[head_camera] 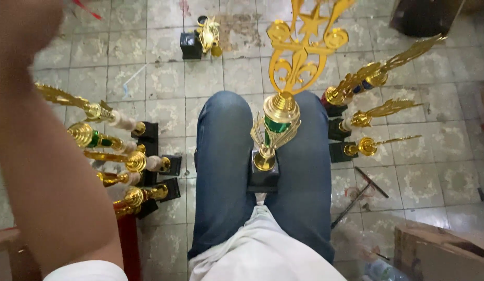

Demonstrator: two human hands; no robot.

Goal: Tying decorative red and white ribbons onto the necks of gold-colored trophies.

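A: Item one?

B: Tall gold plastic trophy with a green band, star-topped scrollwork crest and black square base [277, 117]. It stands upright between the person's knees, base wedged between the blue-jeaned thighs [224, 166], at the centre of the view. Its long axis runs up towards twelve o'clock.

A: Hands on it?

B: None. The left hand [21, 23] is raised at about ten o'clock, a blur at the top corner, with its bare forearm [49, 171] filling the left edge. Whether its fingers are spread or curled I cannot tell. The right hand is out of view.

A: So which is nearer the trophy?

B: Only the left arm shows, so the left, and it is well apart from the piece. The trophy lies towards four o'clock from that hand.

A: Other stock?

B: A row of gold trophies on black bases [122, 161] at nine o'clock on the tiled floor [164, 78]. Three more gold trophies with leaf-shaped tops [364, 112] stand at two to three o'clock. One small gold trophy on a black base [203, 39] sits at twelve. A brown cardboard box [439, 252] is at five.
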